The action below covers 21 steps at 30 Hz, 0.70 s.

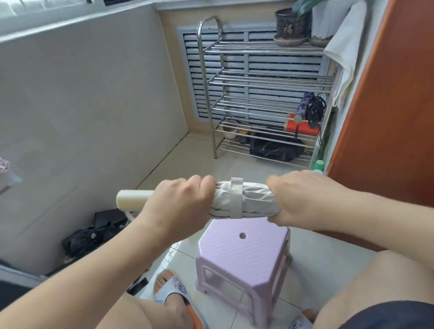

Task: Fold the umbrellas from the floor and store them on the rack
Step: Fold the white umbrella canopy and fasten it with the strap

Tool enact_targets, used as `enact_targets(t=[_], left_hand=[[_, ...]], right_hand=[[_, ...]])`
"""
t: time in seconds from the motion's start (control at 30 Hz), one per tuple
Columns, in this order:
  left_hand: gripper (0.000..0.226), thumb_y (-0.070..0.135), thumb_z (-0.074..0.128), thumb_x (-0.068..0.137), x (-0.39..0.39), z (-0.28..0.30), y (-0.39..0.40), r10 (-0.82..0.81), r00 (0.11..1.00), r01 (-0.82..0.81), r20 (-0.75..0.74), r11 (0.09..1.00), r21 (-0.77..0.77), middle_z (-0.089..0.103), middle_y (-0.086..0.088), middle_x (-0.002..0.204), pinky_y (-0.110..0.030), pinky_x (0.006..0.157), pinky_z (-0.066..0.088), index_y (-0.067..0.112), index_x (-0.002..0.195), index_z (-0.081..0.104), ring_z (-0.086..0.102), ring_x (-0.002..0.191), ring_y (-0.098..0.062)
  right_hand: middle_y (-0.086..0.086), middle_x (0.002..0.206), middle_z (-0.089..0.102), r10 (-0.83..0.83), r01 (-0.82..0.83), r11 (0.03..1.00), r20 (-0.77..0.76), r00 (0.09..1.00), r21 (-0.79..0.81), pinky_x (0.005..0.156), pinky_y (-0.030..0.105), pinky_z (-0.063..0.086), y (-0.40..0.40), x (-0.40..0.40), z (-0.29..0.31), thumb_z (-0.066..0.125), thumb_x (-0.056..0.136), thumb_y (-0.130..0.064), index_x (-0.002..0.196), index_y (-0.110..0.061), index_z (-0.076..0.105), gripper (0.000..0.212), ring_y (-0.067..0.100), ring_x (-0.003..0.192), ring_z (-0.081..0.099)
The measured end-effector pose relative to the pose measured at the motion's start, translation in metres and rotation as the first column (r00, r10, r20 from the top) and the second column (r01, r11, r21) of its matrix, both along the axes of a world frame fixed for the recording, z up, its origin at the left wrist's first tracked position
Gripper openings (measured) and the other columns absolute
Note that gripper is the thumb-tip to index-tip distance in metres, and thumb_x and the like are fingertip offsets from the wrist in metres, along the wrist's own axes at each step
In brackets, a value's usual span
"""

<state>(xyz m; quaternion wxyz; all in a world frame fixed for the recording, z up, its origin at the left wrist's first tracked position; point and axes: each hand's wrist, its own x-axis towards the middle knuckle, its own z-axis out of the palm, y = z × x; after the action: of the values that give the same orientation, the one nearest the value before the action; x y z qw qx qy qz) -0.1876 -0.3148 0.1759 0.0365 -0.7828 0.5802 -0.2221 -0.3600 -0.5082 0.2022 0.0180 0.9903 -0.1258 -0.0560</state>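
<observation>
Cream fabric fills the head view: a folded umbrella [243,200], strap already wrapped round it, lies level between both hands above a lilac stool [244,266]. The left hand [177,208] has its grip closed near the handle, the right hand [298,198] round the tip end. At one o'clock the steel rack [261,90] holds one stored umbrella; at nine o'clock a black umbrella [92,235] waits on the floor, so storing seems next.

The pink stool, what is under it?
Through the stool's side openings only pale floor tile shows. The spot beneath its solid top is covered, so whether anything lies there cannot be seen.
</observation>
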Motion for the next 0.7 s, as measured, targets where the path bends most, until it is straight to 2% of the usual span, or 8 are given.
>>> enact_targets(t=[0.07,0.13,0.2,0.27,0.47,0.53,0.6,0.7], left_hand=[[0.044,0.020,0.074,0.059,-0.001,0.002,-0.001,0.063,0.997,-0.062,-0.046,0.998,0.010,0.047,-0.001,0.053,-0.025,0.042,0.022,0.019,0.075,0.033,0.045,0.034,-0.031],[0.045,0.026,0.074,0.062,-0.006,0.006,-0.003,0.090,0.994,-0.091,-0.059,0.996,-0.009,0.051,0.001,0.053,-0.026,0.041,0.027,0.019,0.075,0.032,0.048,0.035,-0.033],[0.045,0.027,0.073,0.061,-0.012,0.012,-0.006,0.054,0.998,-0.055,-0.032,0.998,-0.025,0.051,0.002,0.053,-0.026,0.042,0.025,0.019,0.076,0.032,0.047,0.036,-0.034],[0.041,0.021,0.072,0.060,-0.018,0.020,-0.004,0.009,1.000,-0.009,0.007,0.999,-0.044,0.046,0.000,0.053,-0.024,0.044,0.016,0.018,0.074,0.034,0.043,0.034,-0.030],[0.015,0.007,0.056,0.075,-0.021,0.009,0.011,-0.041,0.989,0.067,0.145,0.981,-0.180,0.052,-0.008,0.074,-0.037,0.053,0.042,0.011,0.088,0.052,0.052,0.062,-0.030],[0.063,0.024,0.074,0.073,-0.037,0.008,0.005,0.056,0.992,-0.038,0.111,0.987,-0.159,0.060,-0.023,0.117,-0.058,0.099,0.046,0.001,0.129,0.055,0.057,0.113,-0.044],[0.103,0.046,0.076,0.077,-0.053,0.005,-0.004,0.040,0.985,-0.026,0.167,0.996,-0.087,0.047,-0.026,0.147,-0.062,0.117,0.029,0.001,0.156,0.027,0.041,0.139,-0.046],[0.084,0.026,0.066,0.088,-0.048,0.002,-0.016,-0.087,0.984,0.105,0.156,0.989,-0.106,0.065,-0.014,0.103,-0.047,0.075,0.052,0.003,0.156,0.023,0.064,0.086,-0.035]], right_hand=[[0.014,0.156,0.036,0.126,-0.074,0.956,0.172,0.977,-0.284,0.120,0.052,0.028,0.018,-0.006,-0.002,0.066,0.077,-0.071,0.157,-0.010,0.024,0.109,0.037,0.145,0.033],[0.021,0.161,0.028,0.230,-0.133,0.934,0.271,0.935,-0.332,0.121,0.056,0.024,0.035,0.000,-0.011,0.071,0.073,-0.069,0.160,-0.008,0.015,0.120,0.041,0.146,0.030],[0.022,0.128,0.058,0.296,-0.173,0.917,0.324,0.899,-0.359,0.097,0.051,0.049,0.035,0.015,-0.022,0.083,0.072,-0.041,0.150,-0.005,0.034,0.099,0.040,0.111,0.060],[0.007,0.082,0.062,0.283,-0.174,0.938,0.375,0.883,-0.299,0.057,0.038,0.046,0.025,0.023,-0.015,0.071,0.076,-0.019,0.125,-0.011,0.052,0.053,0.032,0.069,0.062],[0.001,0.078,0.062,0.049,-0.055,0.993,0.057,0.997,0.106,0.058,0.033,0.047,0.019,0.015,0.006,0.066,0.071,-0.048,0.092,-0.025,0.049,0.036,0.027,0.071,0.059],[0.003,0.080,0.062,0.023,-0.026,0.997,0.049,0.999,0.068,0.058,0.033,0.047,0.020,0.019,0.007,0.065,0.071,-0.044,0.092,-0.022,0.052,0.033,0.028,0.072,0.060],[0.002,0.080,0.064,0.041,-0.042,0.998,0.036,0.999,0.044,0.056,0.032,0.045,0.021,0.023,0.012,0.063,0.071,-0.043,0.094,-0.022,0.057,0.031,0.026,0.070,0.061],[0.001,0.062,0.067,0.064,-0.063,0.994,-0.010,0.998,0.086,0.047,0.025,0.038,0.033,0.027,0.019,0.061,0.068,-0.040,0.080,-0.022,0.063,0.022,0.016,0.055,0.060]])
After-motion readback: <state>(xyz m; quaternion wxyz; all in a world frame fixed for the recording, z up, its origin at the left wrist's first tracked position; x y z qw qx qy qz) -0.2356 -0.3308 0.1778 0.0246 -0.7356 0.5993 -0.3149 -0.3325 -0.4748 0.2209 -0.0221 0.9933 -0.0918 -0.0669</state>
